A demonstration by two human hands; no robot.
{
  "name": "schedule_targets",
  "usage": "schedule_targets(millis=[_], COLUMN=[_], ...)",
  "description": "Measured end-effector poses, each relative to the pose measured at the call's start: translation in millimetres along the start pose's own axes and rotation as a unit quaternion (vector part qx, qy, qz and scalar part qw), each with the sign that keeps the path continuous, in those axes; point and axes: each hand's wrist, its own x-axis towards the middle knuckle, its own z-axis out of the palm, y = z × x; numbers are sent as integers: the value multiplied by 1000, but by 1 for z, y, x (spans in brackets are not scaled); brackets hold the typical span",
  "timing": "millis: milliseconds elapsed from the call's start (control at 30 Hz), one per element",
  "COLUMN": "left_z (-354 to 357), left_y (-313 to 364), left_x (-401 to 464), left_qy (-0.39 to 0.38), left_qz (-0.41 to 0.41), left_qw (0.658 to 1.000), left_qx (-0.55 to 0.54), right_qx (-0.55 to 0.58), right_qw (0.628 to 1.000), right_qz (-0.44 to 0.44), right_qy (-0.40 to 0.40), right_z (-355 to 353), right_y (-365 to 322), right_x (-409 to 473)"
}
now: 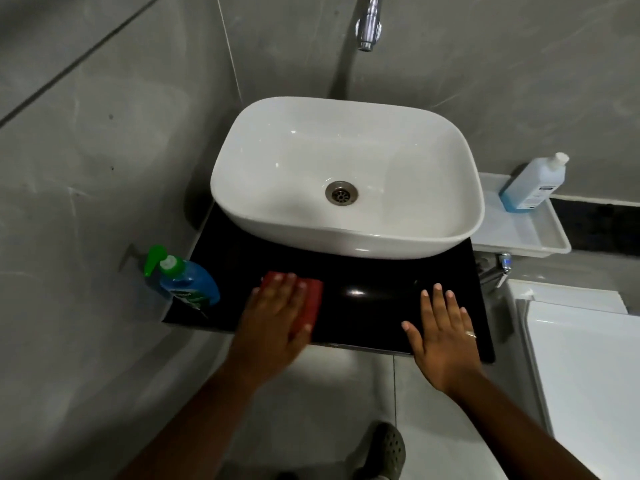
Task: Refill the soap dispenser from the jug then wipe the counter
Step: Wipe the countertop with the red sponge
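While the left hand point(273, 323) presses flat on a red cloth point(310, 303) near the front edge of the black counter point(374, 306), fingers spread, its grip is not clenched: palm down on the cloth, no pinch. Cloth pokes out past the fingertips and to the thumb side. Right hand point(443, 337) lies flat and released on the counter's front right part, holding nothing, ring on one finger. Bare glossy counter between the two hands. Blue soap dispenser point(185, 282) with green pump stands at the front left corner, just beside the left hand, close to the grey wall. White basin point(346, 174) takes the counter's back part, overhanging the strip in front. Blue jug point(533, 185) with white cap stands off the counter on a white tray point(523, 237) to the right.
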Motion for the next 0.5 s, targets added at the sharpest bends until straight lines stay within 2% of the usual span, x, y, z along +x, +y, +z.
schedule_targets(millis=[133,233,300,400,500], left_z=[1,4,7,11,7], left_y=[8,49,84,126,103], left_x=[-4,16,31,39,33], left_qy=[14,26,21,-14,-34], left_qz=[-157,-220,-182,-51,67], left_qw=[987,975,982,997,997], left_qx=[-8,-30,-45,-63,-33], right_qx=[7,10,15,20,14], right_qw=[1000,1000,1000,1000,1000], right_qz=[3,1,-1,-7,-9], right_qy=[-2,-2,2,2,6], right_z=[-1,-1,1,4,3], right_y=[-2,-2,1,3,3], right_x=[-1,-2,-1,-1,-1])
